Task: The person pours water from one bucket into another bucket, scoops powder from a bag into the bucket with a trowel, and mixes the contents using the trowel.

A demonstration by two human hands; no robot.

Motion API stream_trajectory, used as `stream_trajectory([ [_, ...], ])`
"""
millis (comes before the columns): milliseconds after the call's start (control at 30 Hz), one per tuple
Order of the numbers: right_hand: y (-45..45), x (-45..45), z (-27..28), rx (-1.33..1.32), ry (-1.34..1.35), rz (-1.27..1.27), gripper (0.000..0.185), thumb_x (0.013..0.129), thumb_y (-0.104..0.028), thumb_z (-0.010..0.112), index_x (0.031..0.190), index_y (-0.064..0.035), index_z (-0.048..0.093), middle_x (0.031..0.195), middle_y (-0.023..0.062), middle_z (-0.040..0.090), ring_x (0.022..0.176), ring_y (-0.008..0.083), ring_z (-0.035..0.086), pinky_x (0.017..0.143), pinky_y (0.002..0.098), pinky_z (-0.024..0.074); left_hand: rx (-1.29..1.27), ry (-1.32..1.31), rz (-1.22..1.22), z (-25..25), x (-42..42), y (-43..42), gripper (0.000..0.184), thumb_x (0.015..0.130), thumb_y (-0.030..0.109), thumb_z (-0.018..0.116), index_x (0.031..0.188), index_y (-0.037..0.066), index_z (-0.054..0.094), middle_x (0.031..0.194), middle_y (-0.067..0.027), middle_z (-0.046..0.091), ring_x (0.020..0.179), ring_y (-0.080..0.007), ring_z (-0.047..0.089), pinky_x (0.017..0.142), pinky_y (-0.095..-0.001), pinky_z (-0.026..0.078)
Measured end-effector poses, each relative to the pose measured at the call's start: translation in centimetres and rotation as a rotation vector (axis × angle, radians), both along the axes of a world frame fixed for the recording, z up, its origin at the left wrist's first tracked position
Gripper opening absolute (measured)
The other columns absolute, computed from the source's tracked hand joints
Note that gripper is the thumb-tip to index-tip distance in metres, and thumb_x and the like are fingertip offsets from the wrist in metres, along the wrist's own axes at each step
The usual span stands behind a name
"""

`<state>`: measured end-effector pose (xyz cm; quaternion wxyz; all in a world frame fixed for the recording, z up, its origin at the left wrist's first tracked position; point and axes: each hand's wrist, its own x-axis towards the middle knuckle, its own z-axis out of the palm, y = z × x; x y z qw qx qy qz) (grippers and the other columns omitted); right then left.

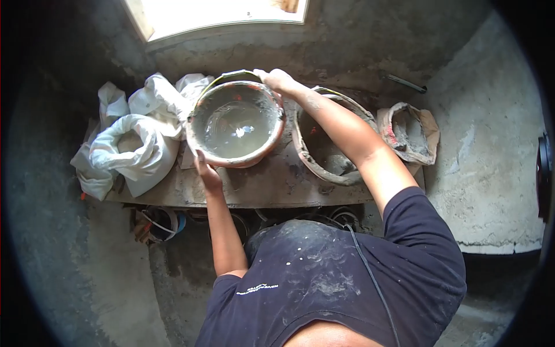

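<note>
A round bucket (236, 158) of cloudy grey water (234, 124) is in front of me, its reddish-brown rim caked with dried cement. My right hand (277, 81) closes on its wire handle at the far right, beside the rim. At the near side, my left hand (208, 173) grips the bucket's lower edge, thumb up against the wall. Whether the bucket rests on the bench or is lifted, I cannot tell. A second, wider bucket (302, 151), cement-crusted with grey material in its bottom, stands to the right, partly behind my right forearm.
White sacks (147, 153) crowd the left of the bench (266, 188), one open at the top. An open paper bag of grey powder (409, 130) sits at the right end. Below the bench's front edge stands a small bucket (165, 222). A window (225, 11) opens above the wall.
</note>
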<state>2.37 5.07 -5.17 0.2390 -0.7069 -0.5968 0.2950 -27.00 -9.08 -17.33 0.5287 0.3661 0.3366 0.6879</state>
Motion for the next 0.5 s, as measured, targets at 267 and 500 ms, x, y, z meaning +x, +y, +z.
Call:
stream_trajectory([
  [267, -2.9, 3.1, -0.6, 0.028, -0.025, 0.339, 0.072, 0.1, -0.061, 0.043, 0.107, 0.0047, 0.071, 0.103, 0.0263, 0.071, 0.102, 0.0389, 0.066, 0.092, 0.0426, 0.0485, -0.056, 0.247, -0.121, -5.2, -4.7, -2.4, 0.076, 0.105, 0.055, 0.036, 0.154, -0.002, 0.027, 0.158, -0.0157, 0.034, 0.144, -0.0276, 0.035, 0.119, -0.0414, 0.025],
  [500, -22.8, 11.2, 6.8, 0.382, -0.236, 0.122, 0.034, 0.091, -0.027, 0.07, 0.112, 0.0002, 0.067, 0.101, 0.0159, 0.069, 0.092, 0.0299, 0.067, 0.085, 0.0367, 0.0524, -0.226, 0.372, 0.125, -3.6, -9.3, -5.9, 0.063, 0.106, 0.049, 0.039, 0.149, 0.003, 0.041, 0.153, -0.0153, 0.044, 0.135, -0.0295, 0.048, 0.112, -0.0476, 0.034],
])
